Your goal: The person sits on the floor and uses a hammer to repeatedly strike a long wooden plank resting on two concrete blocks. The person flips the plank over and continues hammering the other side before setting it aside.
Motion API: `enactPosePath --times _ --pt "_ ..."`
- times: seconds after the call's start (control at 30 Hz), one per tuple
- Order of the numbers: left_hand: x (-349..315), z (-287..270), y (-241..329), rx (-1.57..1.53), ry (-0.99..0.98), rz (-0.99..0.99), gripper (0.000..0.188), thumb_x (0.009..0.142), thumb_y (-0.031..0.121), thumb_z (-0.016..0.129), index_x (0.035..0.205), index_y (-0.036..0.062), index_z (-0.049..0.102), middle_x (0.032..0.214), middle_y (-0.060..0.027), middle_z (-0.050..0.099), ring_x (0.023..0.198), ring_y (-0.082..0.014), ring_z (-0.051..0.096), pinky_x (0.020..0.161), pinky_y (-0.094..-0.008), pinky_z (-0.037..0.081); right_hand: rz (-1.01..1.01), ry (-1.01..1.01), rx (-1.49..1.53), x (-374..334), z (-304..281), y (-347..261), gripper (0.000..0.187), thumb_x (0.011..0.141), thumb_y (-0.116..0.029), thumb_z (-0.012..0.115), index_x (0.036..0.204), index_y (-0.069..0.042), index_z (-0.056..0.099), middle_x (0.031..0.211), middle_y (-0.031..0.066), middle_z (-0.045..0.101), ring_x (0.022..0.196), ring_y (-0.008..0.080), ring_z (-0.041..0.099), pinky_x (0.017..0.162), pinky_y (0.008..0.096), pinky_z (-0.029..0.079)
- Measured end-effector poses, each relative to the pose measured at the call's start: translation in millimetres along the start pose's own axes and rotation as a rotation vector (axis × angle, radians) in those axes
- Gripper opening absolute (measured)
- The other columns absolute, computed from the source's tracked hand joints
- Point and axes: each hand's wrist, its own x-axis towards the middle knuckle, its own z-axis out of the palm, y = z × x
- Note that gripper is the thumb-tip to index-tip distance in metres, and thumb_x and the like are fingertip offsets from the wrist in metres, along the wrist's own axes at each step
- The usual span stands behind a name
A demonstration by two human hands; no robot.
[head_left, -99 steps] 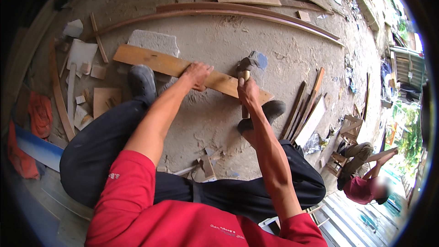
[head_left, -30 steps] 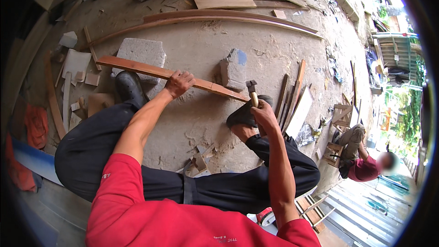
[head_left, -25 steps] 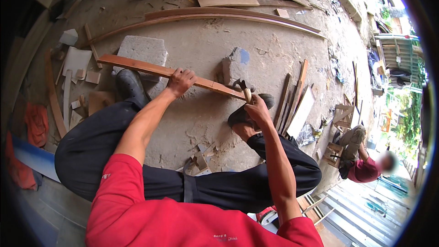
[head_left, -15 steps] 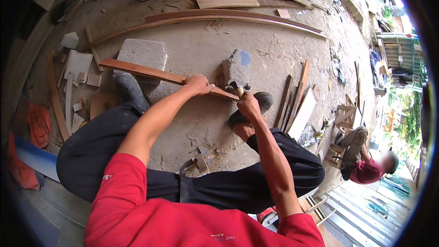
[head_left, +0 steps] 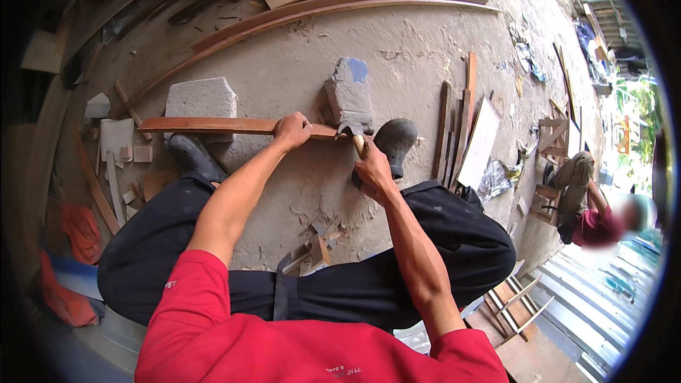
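The left hand [head_left: 292,131] has its fingers curled closed over a long reddish-brown wooden board [head_left: 220,125], and the right hand [head_left: 372,167] has its fingers wrapped closed around the pale handle of a hammer [head_left: 358,145]. The board now runs almost level across the view, where a second ago it sloped down to the right; about three seconds ago it showed its broad, lighter face, and now a narrow, redder side faces up. Its left end passes the near edge of the larger pale block [head_left: 202,98], and its right end is at the near edge of the smaller block with a blue patch [head_left: 351,96]; whether it rests on either cannot be told. The left hand grips nearer the board's right end than a second ago. The hammer, then held out past that end, now has its dark head right by it, though contact is unclear. The right shoe [head_left: 395,143], lying slanted earlier, now points away from the body. Both blocks stay on the dusty floor [head_left: 284,213].
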Motion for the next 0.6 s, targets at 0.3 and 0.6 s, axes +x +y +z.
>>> enactPosePath --times 0.3,0.6 --pt "14.9 -17.0 8.6 0.112 -0.277 -0.116 0.051 0.078 0.051 0.069 0.098 0.0048 0.073 0.096 -0.021 0.071 0.095 -0.0367 0.067 0.086 -0.0443 0.051 0.069 -0.092 -0.003 12.4 -2.6 -6.0 0.042 0.078 -0.01 0.057 0.117 0.003 0.056 0.108 0.0291 0.065 0.106 0.0412 0.062 0.089 0.0453 0.049" --pt "-2.7 -62.9 -50.7 0.599 -0.443 0.089 0.104 0.058 0.077 0.072 0.128 0.0014 0.055 0.119 -0.0221 0.061 0.114 -0.0383 0.057 0.096 -0.0498 0.042 0.102 -0.09 0.115 -1.2 -17.8 -12.3 0.047 0.078 -0.008 0.057 0.124 0.001 0.057 0.108 0.0269 0.066 0.108 0.0389 0.063 0.091 0.0422 0.048"
